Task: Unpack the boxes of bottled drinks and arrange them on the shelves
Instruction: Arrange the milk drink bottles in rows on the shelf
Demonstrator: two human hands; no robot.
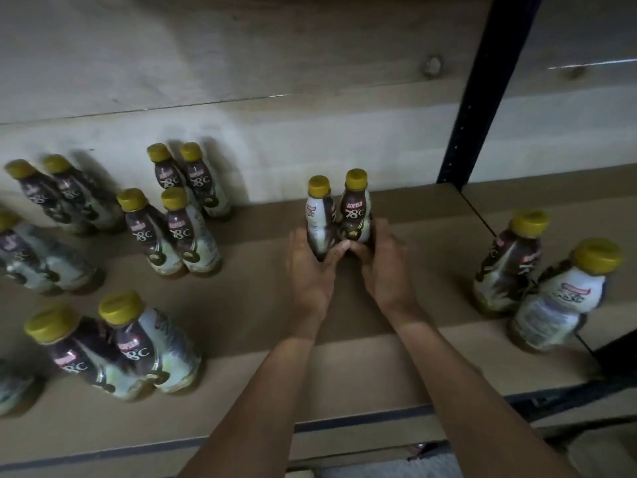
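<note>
Two yellow-capped coffee drink bottles stand side by side at the middle back of the brown shelf board [344,367]. My left hand [310,267] grips the left bottle [319,212] low on its body. The right bottle [356,205] is held near its base by my right hand [382,263]. Both bottles are upright and touch each other. My thumbs meet in front of them.
Pairs of the same bottles stand on the shelf's left half, such as the pair [172,232] and the near pair [113,350]. Another pair [537,281] stands at the right. A dark metal upright [472,108] rises at the back right. A pale wall backs the shelf.
</note>
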